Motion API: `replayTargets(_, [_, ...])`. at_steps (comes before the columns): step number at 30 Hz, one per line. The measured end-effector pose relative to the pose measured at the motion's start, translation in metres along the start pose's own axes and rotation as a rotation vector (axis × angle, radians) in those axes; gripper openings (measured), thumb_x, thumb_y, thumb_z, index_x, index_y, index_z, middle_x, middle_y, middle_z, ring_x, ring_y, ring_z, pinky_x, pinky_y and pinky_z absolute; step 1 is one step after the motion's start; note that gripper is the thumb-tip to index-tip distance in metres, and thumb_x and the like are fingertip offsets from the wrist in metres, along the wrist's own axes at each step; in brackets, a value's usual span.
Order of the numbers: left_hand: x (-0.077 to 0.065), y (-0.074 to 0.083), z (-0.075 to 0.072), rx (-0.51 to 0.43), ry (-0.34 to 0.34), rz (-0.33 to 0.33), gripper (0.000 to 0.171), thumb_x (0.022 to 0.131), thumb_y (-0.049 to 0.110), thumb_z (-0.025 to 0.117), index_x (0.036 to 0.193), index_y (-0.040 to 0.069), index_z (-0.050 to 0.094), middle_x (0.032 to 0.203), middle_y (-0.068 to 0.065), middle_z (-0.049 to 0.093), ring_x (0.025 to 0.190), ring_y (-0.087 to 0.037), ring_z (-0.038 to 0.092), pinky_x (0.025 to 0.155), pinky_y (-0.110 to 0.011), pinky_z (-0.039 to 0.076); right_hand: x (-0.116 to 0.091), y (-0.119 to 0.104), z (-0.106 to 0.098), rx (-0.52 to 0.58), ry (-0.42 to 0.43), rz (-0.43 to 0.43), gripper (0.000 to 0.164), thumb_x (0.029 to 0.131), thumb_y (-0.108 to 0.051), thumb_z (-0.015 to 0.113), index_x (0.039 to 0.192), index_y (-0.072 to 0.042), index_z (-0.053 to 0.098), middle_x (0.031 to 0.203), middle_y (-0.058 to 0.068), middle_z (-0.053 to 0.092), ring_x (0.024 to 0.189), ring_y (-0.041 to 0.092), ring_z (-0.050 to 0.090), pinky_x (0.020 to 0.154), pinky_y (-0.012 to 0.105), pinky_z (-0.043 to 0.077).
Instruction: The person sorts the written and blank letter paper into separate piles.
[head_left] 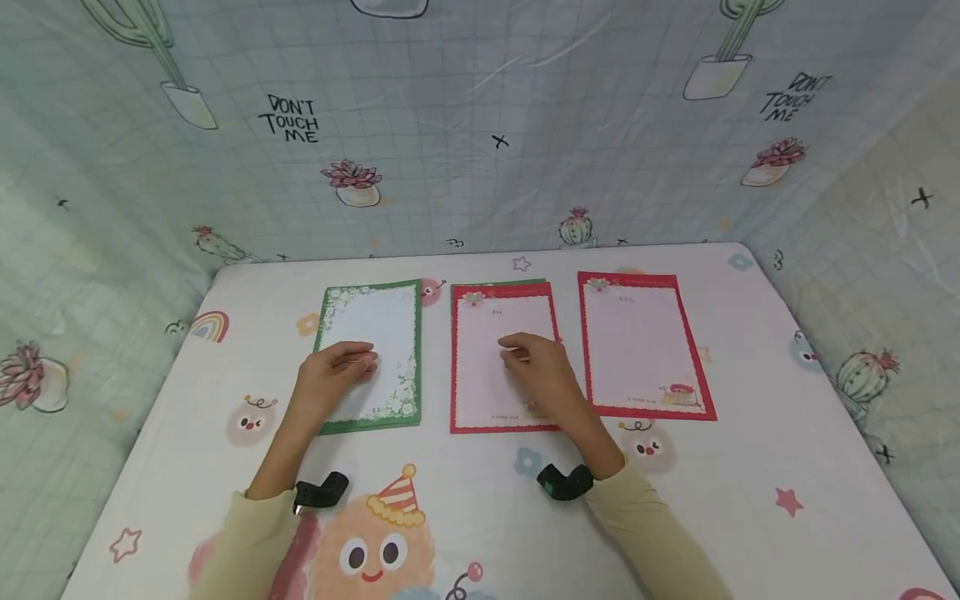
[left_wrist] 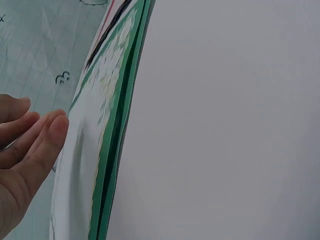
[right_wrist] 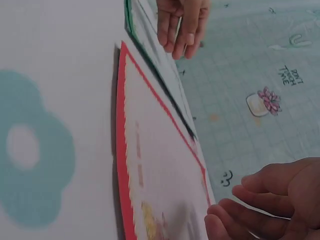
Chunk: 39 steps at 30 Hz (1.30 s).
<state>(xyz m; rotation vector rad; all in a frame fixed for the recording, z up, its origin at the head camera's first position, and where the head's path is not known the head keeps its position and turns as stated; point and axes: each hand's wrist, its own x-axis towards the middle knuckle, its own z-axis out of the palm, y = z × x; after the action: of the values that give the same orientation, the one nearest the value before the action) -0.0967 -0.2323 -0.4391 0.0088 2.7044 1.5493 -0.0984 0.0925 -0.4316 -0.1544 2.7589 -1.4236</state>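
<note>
My left hand (head_left: pixel 330 379) hovers over a stack of green-bordered, flower-printed sheets (head_left: pixel 382 342). Its fingers are loosely bent with nothing between them; in the left wrist view the thumb (left_wrist: pixel 58 130) stands away from the paper. Layered green edges (left_wrist: pixel 115 120) show there. Over a red-bordered sheet (head_left: pixel 483 375) in the middle hangs my right hand (head_left: pixel 540 375), relaxed and holding nothing. A strip of green paper (head_left: pixel 517 282) peeks out behind that sheet's top edge. Another red-bordered sheet (head_left: pixel 637 350) with a small picture in its lower corner lies at the right.
A white cloth (head_left: pixel 465 508) with cartoon faces, stars and flowers covers the table. Behind it and along both sides hangs a pale green checked curtain (head_left: pixel 450 167) printed with potted plants. A black wrist device (head_left: pixel 322 490) sits by each sleeve.
</note>
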Motion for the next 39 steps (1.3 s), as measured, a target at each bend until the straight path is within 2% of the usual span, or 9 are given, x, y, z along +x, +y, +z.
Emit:
replayTargets(5, [0.0,0.011,0.03,-0.138,-0.094,0.033,0.034,0.101,0.015,0.066,0.127,-0.006,0.064,0.114,-0.022,0.072,0.102,-0.028,0.073,0.084,-0.022,0.059,-0.008,0.024,-0.019,-0.049,0.024,0.017,0.027,0.097,-0.014,0.07,0.123,-0.007,0.073,0.112,0.01,0.074,0.097,0.023,0.07,0.087,0.039,0.061])
replayTargets(10, [0.002,0.019,0.051,-0.217,-0.18,0.016,0.035,0.101,0.015,0.065,0.129,-0.007,0.062,0.116,-0.023,0.07,0.105,-0.033,0.071,0.087,-0.03,0.06,-0.018,0.035,-0.029,-0.081,0.041,0.039,0.029,0.096,-0.016,0.071,0.124,-0.007,0.072,0.112,0.01,0.073,0.096,0.024,0.068,0.086,0.04,0.061])
replayTargets(17, [0.005,0.027,0.062,-0.194,-0.225,0.032,0.037,0.1,0.013,0.066,0.132,-0.005,0.06,0.121,-0.02,0.069,0.108,-0.029,0.071,0.089,-0.028,0.059,-0.027,0.044,-0.036,-0.097,0.08,0.016,0.029,0.096,-0.012,0.071,0.124,-0.003,0.071,0.117,0.015,0.072,0.101,0.028,0.07,0.09,0.044,0.06])
replayTargets(21, [0.006,0.032,0.068,-0.185,-0.251,0.031,0.039,0.1,0.012,0.066,0.134,-0.005,0.058,0.121,-0.021,0.068,0.11,-0.03,0.069,0.091,-0.031,0.059,-0.027,0.047,-0.037,-0.088,0.116,0.001,0.029,0.095,-0.009,0.072,0.123,-0.001,0.071,0.115,0.016,0.072,0.1,0.029,0.069,0.089,0.045,0.06])
replayTargets(24, [0.008,0.034,0.072,-0.144,-0.277,0.02,0.04,0.101,0.011,0.064,0.137,-0.005,0.056,0.121,-0.02,0.068,0.109,-0.03,0.07,0.091,-0.034,0.059,-0.026,0.048,-0.038,-0.082,0.132,-0.002,0.03,0.095,-0.008,0.071,0.124,0.001,0.069,0.114,0.017,0.072,0.099,0.029,0.068,0.089,0.045,0.06])
replayTargets(29, [0.015,0.041,0.08,-0.011,-0.298,-0.007,0.041,0.102,0.013,0.063,0.137,-0.005,0.055,0.112,-0.015,0.071,0.097,-0.024,0.073,0.088,-0.036,0.06,-0.023,0.052,-0.039,-0.093,0.127,0.038,0.035,0.096,-0.008,0.069,0.129,0.003,0.066,0.113,0.017,0.071,0.096,0.027,0.067,0.085,0.043,0.061])
replayTargets(32, [0.018,0.043,0.084,0.037,-0.295,-0.023,0.04,0.102,0.012,0.062,0.136,-0.007,0.056,0.105,-0.013,0.071,0.09,-0.021,0.072,0.086,-0.036,0.06,-0.02,0.053,-0.039,-0.114,0.115,0.066,0.036,0.097,-0.008,0.067,0.131,0.005,0.064,0.108,0.017,0.07,0.093,0.027,0.065,0.083,0.041,0.061])
replayTargets(39, [0.022,0.042,0.088,0.033,-0.292,-0.063,0.038,0.101,0.009,0.06,0.137,-0.003,0.059,0.102,-0.011,0.071,0.085,-0.017,0.071,0.086,-0.034,0.059,-0.015,0.053,-0.041,-0.128,0.061,0.108,0.037,0.097,-0.01,0.068,0.13,0.004,0.064,0.104,0.015,0.068,0.091,0.026,0.06,0.082,0.037,0.06])
